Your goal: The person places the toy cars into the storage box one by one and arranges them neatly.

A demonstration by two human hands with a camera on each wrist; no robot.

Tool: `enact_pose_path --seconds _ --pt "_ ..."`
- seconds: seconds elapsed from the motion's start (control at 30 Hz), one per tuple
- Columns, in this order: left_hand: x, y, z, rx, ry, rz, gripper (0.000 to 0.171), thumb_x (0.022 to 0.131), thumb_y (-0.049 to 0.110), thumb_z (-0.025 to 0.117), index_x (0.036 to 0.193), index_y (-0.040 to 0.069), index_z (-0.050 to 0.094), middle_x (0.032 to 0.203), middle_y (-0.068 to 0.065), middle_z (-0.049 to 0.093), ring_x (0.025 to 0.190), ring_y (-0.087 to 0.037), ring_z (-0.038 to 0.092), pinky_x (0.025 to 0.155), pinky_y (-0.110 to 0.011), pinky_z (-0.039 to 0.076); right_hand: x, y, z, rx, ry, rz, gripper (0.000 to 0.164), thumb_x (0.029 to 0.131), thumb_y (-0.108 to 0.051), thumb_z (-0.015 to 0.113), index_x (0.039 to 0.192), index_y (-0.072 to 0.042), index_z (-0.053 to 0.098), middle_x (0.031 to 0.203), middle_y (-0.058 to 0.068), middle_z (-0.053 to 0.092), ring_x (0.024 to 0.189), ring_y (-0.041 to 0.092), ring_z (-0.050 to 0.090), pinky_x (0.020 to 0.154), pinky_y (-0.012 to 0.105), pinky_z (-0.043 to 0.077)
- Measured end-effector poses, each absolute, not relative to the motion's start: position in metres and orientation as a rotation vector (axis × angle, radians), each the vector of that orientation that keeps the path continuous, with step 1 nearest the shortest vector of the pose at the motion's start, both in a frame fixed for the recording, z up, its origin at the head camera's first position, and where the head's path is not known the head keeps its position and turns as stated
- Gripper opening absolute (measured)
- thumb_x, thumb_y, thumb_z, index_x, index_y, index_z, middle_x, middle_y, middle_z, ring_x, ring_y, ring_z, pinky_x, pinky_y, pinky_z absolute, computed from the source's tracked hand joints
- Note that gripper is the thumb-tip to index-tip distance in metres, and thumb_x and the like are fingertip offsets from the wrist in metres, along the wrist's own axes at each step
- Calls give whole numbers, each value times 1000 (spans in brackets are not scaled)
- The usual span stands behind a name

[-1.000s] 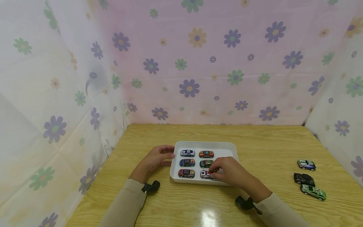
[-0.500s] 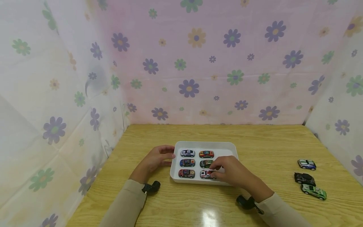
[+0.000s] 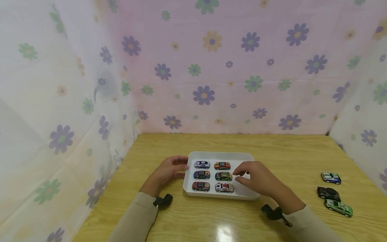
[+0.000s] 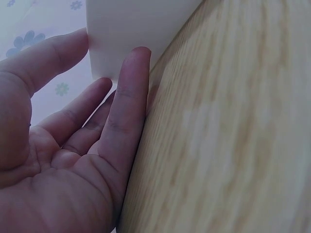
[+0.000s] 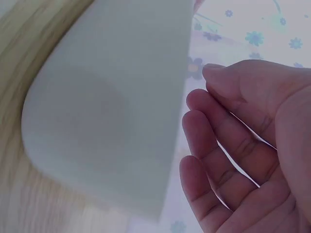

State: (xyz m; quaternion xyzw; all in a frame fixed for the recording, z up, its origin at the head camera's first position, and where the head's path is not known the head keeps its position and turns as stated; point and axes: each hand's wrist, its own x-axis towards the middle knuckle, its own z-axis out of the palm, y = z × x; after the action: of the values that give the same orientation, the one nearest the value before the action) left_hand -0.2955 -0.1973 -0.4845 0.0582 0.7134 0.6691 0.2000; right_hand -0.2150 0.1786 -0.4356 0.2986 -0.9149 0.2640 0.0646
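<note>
A white tray (image 3: 249,158) on the table holds several toy cars in two columns of three. My left hand (image 3: 170,170) rests its fingertips against the tray's left wall, the fingers fairly straight in the left wrist view. My right hand (image 3: 255,178) hovers over the tray's right part, thumb and fingers apart with nothing between them. Nearest its fingertips is a green and orange toy car (image 3: 223,176). In front of that one stands a white and red toy car (image 3: 224,187), and behind it a red and yellow toy car (image 3: 222,165).
To the right on the wooden table (image 3: 287,151) lie a white, green and blue toy car (image 3: 331,178), a black toy car (image 3: 328,193) and a green toy car (image 3: 338,207). Flowered cloth (image 3: 229,74) hangs behind the table and at both sides.
My right hand has let go of the white and red toy car, which now stands in the tray, and has moved up and right. The left hand has stayed at the tray.
</note>
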Motion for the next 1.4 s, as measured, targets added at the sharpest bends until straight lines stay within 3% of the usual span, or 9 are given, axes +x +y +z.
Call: enact_pose_path --seconds 0.4,0.63,0.9,1.07,1.27,1.4 --pt "-294 -197 -487 159 2018 1857 47 98 12 72 142 5 59 140 -15 62 116 -26 68 92 -43 63 -210 214 -424 800 -2732 786 15 91 -13 80 104 -20 79 100 -9 76 89 3 68 80 44 61" --pt "-294 -197 -485 161 2021 1856 47 97 12 73 141 5 59 140 -15 62 116 -27 68 92 -43 63 -206 235 -418 766 -2674 759 19 90 -13 82 104 -24 78 100 -13 75 88 3 69 77 38 61" --pt "-295 -197 -487 163 2017 1861 46 97 11 73 141 5 59 140 -15 62 116 -26 68 92 -43 63 -200 259 -410 695 -2666 716 18 91 -18 82 107 -25 77 104 -10 76 90 10 71 77 41 62" --pt "-295 -196 -487 169 2011 1860 47 97 12 73 141 5 59 140 -15 62 117 -26 67 93 -43 63 -196 278 -408 622 -2656 683 19 90 -22 82 108 -25 77 104 -7 77 91 15 72 72 34 60" --pt "-295 -196 -488 199 2003 1871 48 97 12 73 142 4 58 141 -16 61 118 -26 67 93 -43 62 -193 309 -407 489 -2658 625 21 89 -26 83 110 -26 78 107 0 77 93 25 72 72 45 59" --pt "-294 -196 -487 196 2002 1880 48 97 11 73 142 3 58 141 -16 61 118 -25 67 93 -43 62 -193 330 -404 415 -2663 641 21 90 -30 82 111 -29 78 111 3 77 94 11 69 75 41 58"
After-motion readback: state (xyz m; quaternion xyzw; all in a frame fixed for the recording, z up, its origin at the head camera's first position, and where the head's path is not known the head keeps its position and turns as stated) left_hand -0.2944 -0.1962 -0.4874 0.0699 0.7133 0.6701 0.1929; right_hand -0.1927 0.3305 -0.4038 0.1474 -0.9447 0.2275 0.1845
